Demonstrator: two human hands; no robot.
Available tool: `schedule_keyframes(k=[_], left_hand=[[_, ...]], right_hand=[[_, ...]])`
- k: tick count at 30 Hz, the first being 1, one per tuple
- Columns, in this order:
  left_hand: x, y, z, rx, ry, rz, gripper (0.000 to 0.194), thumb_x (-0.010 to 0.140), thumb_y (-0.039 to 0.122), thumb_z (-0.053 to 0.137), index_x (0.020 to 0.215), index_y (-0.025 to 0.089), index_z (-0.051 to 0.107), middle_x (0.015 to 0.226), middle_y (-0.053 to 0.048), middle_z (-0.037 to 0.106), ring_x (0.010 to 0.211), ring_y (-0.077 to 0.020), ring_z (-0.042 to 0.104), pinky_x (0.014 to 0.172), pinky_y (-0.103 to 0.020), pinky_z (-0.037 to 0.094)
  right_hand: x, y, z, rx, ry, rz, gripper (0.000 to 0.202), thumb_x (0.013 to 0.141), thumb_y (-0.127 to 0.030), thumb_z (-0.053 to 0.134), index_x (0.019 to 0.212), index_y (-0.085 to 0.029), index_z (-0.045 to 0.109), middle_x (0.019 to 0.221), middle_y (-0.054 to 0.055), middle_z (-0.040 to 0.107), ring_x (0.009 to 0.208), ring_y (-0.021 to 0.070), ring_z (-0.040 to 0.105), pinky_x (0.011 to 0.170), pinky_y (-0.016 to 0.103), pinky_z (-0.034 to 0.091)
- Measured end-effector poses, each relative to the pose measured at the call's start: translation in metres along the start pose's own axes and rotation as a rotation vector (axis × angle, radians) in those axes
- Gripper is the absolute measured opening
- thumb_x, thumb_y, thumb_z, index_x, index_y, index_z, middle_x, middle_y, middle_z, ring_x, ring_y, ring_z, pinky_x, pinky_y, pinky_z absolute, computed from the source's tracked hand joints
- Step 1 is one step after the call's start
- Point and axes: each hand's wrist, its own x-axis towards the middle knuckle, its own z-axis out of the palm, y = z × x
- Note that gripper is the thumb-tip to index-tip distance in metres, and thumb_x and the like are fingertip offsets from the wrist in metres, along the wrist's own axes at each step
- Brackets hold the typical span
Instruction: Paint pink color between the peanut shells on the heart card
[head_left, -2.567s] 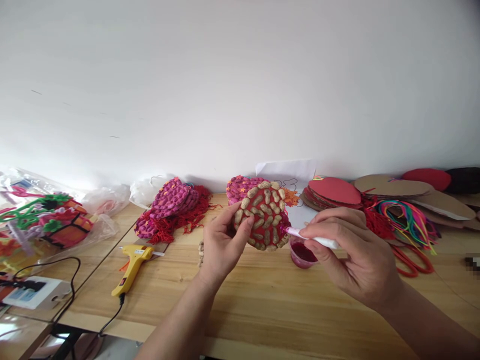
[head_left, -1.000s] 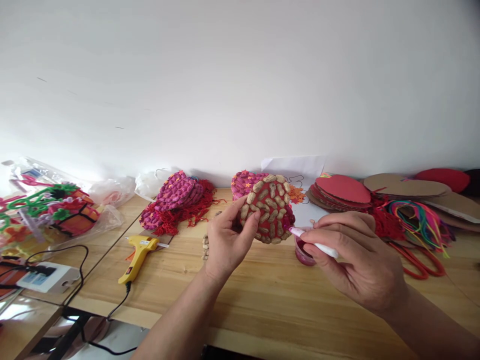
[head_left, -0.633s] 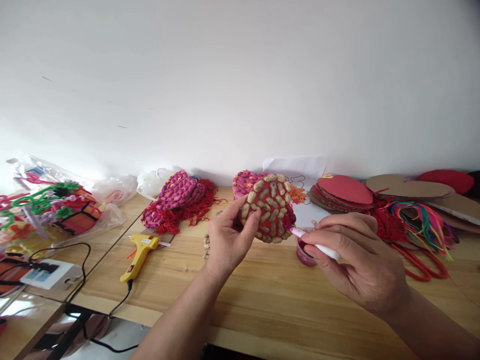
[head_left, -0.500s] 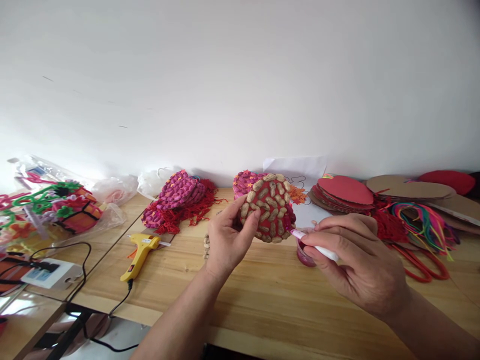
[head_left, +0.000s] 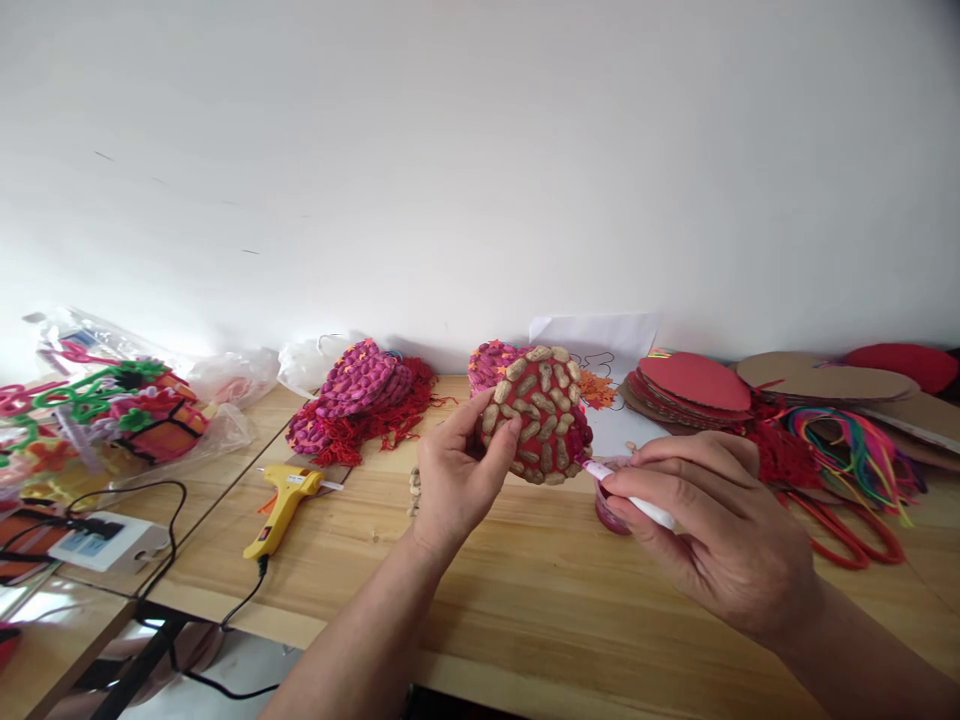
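Note:
My left hand point(head_left: 465, 465) grips a red disc covered with peanuts point(head_left: 541, 410) by its left edge, thumb on the front. Most peanuts facing me are plain tan; along the right edge some are magenta. A white-handled paintbrush point(head_left: 637, 500) is pinched in my right hand point(head_left: 720, 530), its pink-stained tip touching the disc's lower right edge. Below and behind the tip stands a small cup of dark pink paint point(head_left: 611, 515), partly covered by my right fingers. Behind the disc shows a magenta peanut piece with orange stars point(head_left: 491, 365).
A yellow glue gun point(head_left: 281, 510) lies left, its cord running to a white power strip point(head_left: 109, 540). Magenta peanut discs with red fringe point(head_left: 360, 390) sit behind it. Right are stacked red cardboard discs point(head_left: 690, 385), coloured cords point(head_left: 847, 450) and red-handled scissors point(head_left: 862, 540).
The view has shifted very slightly, moving the scene a little to the right. Both hands keep the same holds, and the brush tip stays at the disc's lower right edge.

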Motion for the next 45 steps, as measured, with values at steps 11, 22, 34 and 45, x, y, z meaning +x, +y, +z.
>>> schedule_keyframes(k=[11,22,34,45], left_hand=[[0.002,-0.004,0.000,-0.097,-0.019,-0.048,0.043,0.083,0.035,0.070,0.122,0.019,0.067,0.075,0.001,0.066,0.044,-0.0048,0.048,0.043,-0.016,0.045],[0.008,-0.001,-0.001,-0.227,-0.052,-0.176,0.046,0.081,0.039,0.072,0.121,0.016,0.067,0.061,0.005,0.055,0.038,-0.0049,0.043,0.032,-0.017,0.040],[0.011,-0.009,0.002,-0.306,-0.066,-0.231,0.048,0.079,0.040,0.074,0.120,0.015,0.066,0.062,0.005,0.054,0.037,-0.0043,0.044,0.032,-0.016,0.038],[0.012,-0.015,0.005,-0.355,-0.079,-0.313,0.046,0.077,0.041,0.076,0.117,0.018,0.067,0.069,0.004,0.060,0.038,-0.0035,0.043,0.032,-0.016,0.037]], right_hand=[[-0.001,-0.001,-0.002,-0.005,0.013,0.013,0.016,0.083,-0.012,0.070,0.096,-0.020,0.066,0.080,0.002,0.075,0.081,0.0216,0.067,0.077,0.042,0.042],[0.005,0.006,-0.012,-0.008,0.145,0.085,0.022,0.078,-0.005,0.069,0.092,-0.021,0.066,0.076,0.001,0.072,0.077,0.0206,0.064,0.074,0.039,0.047],[0.007,0.005,-0.015,0.017,0.148,0.075,0.020,0.080,-0.004,0.067,0.092,-0.019,0.065,0.077,0.001,0.072,0.077,0.0190,0.064,0.074,0.039,0.046],[0.006,0.006,-0.018,0.043,0.135,0.078,0.023,0.078,-0.004,0.067,0.095,-0.020,0.065,0.077,0.001,0.073,0.079,0.0211,0.064,0.075,0.040,0.046]])
